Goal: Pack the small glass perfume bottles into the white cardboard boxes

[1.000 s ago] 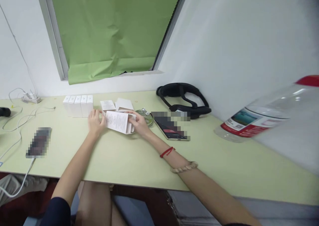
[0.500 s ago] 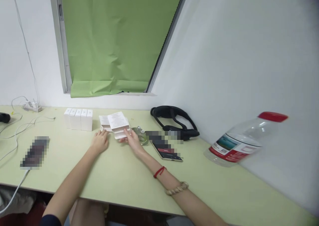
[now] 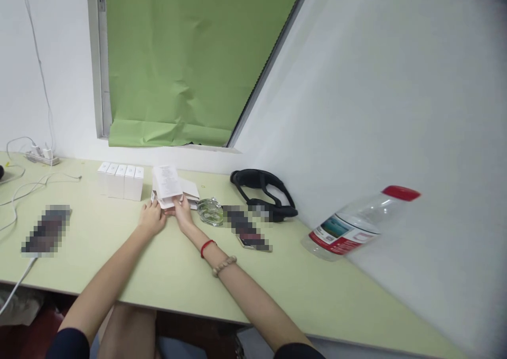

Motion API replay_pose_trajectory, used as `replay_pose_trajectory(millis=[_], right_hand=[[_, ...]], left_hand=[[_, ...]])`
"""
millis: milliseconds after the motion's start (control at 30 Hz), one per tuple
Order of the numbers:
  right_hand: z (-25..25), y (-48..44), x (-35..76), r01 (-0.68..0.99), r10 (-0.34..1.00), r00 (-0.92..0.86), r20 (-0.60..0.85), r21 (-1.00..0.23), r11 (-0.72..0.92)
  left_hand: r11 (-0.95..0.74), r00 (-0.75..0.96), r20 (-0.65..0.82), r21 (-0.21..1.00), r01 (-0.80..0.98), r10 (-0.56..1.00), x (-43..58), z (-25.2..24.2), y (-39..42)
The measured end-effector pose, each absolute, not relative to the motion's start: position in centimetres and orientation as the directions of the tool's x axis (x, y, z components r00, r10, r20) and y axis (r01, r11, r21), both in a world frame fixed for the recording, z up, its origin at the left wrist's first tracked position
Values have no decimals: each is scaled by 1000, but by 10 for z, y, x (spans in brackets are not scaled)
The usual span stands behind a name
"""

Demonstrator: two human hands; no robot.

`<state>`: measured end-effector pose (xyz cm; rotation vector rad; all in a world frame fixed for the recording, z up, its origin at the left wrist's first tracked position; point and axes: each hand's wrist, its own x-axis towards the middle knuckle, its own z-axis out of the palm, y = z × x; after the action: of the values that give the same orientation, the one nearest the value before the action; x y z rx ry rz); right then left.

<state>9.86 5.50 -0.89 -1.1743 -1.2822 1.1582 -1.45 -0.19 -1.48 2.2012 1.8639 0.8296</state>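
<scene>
My right hand (image 3: 183, 214) grips an unfolded white carton (image 3: 167, 181) by its lower edge, thumb over the open end. Fine print covers the carton's upper face. At its lower left corner, my left hand (image 3: 152, 218) has its fingers curled against the cardboard, tips partly hidden. Another white carton (image 3: 190, 188), flattened, lies on the table just behind and to the right, partly covered. To the left of my hands, several closed white boxes (image 3: 122, 182) stand upright side by side in a row.
A glass ashtray (image 3: 211, 211) sits right of my hands, beside a phone (image 3: 253, 238). Behind them lies a black head strap (image 3: 264, 182). A large plastic bottle (image 3: 344, 231) stands near the right wall. Another phone (image 3: 46, 231) with cable and a power strip (image 3: 41, 159) are on the left.
My right hand has moved left with the carton, bringing it in front of my left hand. The flattened carton now shows on the right of the held one. The view has shifted slightly.
</scene>
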Motion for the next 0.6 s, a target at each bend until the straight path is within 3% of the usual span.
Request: replay_pose_trajectory(millis=[367,600], right_hand=[[-4,59,87,-172,995,-99,-9,-985,-26],[0,50,86,-118,988,-148,34,-993,17]], left_hand=[[-153,-23,346,473,868,938,-17,-7,0],[-148,-39,358,480,864,933,-19,-7,-2]])
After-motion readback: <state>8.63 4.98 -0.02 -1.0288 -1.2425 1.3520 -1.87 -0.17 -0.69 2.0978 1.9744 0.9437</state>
